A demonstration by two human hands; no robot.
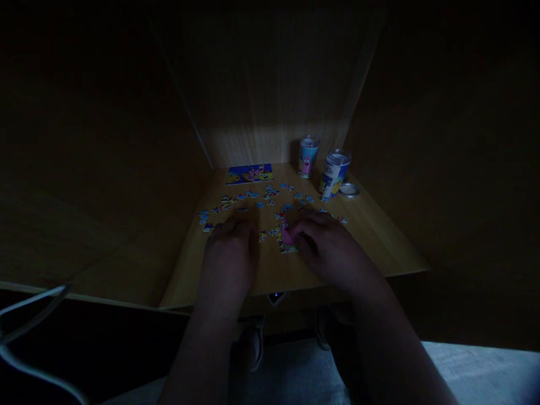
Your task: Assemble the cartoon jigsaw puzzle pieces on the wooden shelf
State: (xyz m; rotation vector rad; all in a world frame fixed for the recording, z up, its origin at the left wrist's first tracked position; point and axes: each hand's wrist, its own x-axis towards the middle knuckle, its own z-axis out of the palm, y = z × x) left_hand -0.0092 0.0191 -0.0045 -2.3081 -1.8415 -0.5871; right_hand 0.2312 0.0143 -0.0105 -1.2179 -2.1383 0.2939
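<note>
My right hand [323, 242] has its thumb and fingers pinched together at the right edge of a small joined patch of jigsaw puzzle [286, 233], pink with a green lower border. The piece in the fingertips is mostly hidden by them. To the left of the patch, my left hand [230, 242] rests on the wood with its fingers curled; whatever they hold, if anything, is out of sight. Loose jigsaw pieces [270, 192] in blue, yellow and red lie scattered beyond both hands. Between the hands is one small yellowish piece [262, 236].
A flat cartoon picture [250, 174] lies against the back panel. Two clear-topped cartoon canisters, one at the back [309, 157] and one nearer [334, 173], stand on the right beside a round metal lid [349, 190]. Dark wooden walls enclose both sides. A white cable [37, 368] hangs lower left.
</note>
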